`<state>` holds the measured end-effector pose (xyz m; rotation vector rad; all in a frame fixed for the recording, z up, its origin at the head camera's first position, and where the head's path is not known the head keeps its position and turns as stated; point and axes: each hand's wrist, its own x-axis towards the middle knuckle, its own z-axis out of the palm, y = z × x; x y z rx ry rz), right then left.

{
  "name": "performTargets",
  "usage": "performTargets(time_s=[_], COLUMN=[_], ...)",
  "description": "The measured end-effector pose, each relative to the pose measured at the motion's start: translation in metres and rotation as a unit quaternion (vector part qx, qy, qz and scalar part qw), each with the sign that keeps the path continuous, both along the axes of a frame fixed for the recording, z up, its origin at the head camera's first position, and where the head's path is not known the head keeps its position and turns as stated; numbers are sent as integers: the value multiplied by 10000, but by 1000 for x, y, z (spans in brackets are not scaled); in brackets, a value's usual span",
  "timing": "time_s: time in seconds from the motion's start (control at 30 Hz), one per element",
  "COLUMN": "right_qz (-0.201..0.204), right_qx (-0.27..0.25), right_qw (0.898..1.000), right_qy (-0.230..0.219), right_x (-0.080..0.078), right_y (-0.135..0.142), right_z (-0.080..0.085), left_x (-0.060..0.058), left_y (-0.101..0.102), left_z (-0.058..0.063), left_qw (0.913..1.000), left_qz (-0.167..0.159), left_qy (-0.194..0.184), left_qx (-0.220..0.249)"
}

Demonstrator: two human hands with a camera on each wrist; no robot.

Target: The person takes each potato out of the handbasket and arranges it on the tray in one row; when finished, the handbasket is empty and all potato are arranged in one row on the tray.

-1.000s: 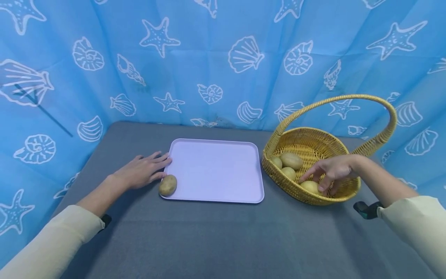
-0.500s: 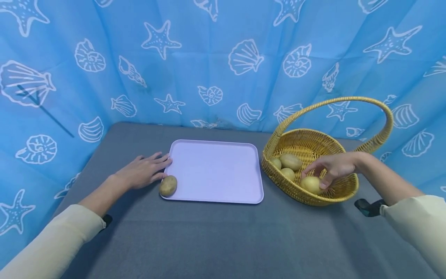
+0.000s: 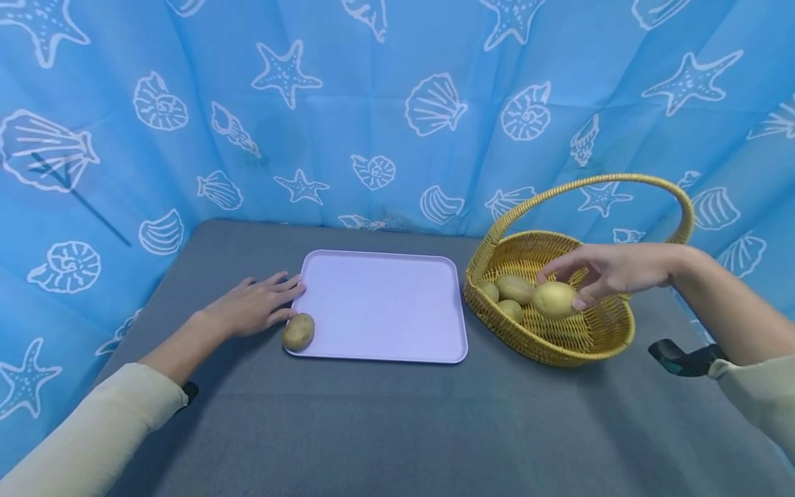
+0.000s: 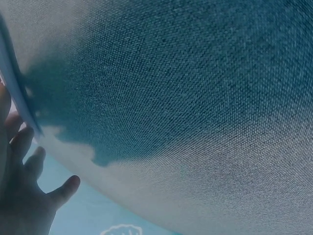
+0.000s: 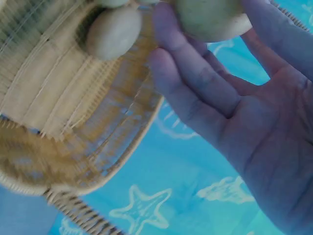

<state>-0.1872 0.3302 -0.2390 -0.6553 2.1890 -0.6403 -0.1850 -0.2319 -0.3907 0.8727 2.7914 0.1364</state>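
Observation:
In the head view my right hand (image 3: pixel 621 273) pinches a pale yellow potato (image 3: pixel 555 300) between thumb and fingers, raised over the wicker basket (image 3: pixel 584 352). The right wrist view shows the same potato (image 5: pixel 210 19) at the top, held by the fingertips. Several potatoes (image 3: pixel 515 290) lie at the left side inside the basket. My left hand (image 3: pixel 251 307) lies with spread, fairly straight fingers at the left rim of a lilac tray (image 3: pixel 385 304), its fingertips touching the edge. Just below those fingers, a brownish potato (image 3: pixel 299 332) sits on the tray's near left corner.
An arched handle (image 3: pixel 596 181) rises over the basket. The grey cloth-covered table (image 3: pixel 397 428) stretches in front of tray and basket. Behind stands a blue curtain (image 3: pixel 348 124) with white shells and starfish.
My right hand has taken hold of the yellow potato at the basket's bottom and lifted it up. My left hand and the potato on the tray have stayed put.

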Motion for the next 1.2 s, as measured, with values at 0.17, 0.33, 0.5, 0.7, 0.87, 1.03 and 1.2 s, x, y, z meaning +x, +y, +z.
performTargets(time_s=[0.17,0.33,0.5,0.7,0.87,1.03,1.2], right_qz=[362,561,760,582,409,237,223], right_qx=[-484,-954,-1366,-1644,-2077,-2192,-2063], right_qw=[9977,9937,9868,9835,9755,9721,9733], right_qy=[321,188,422,480,607,801,982], right_x=[5,7,6,5,2,0,-3], right_y=[-25,-55,-86,-128,-162,-187,-209], right_z=[4,5,1,-10,-30,-54,-80], left_x=[0,1,1,1,1,1,1], left_y=[1,0,0,0,0,0,0], left_z=[-1,0,1,0,0,-1,-1], left_qw=[10000,10000,10000,10000,10000,10000,9999], left_qz=[-27,-24,7,-22,-7,1,16], left_qy=[22,44,45,64,53,49,79], left_qx=[-12,-4,9,-3,-4,-9,-68])
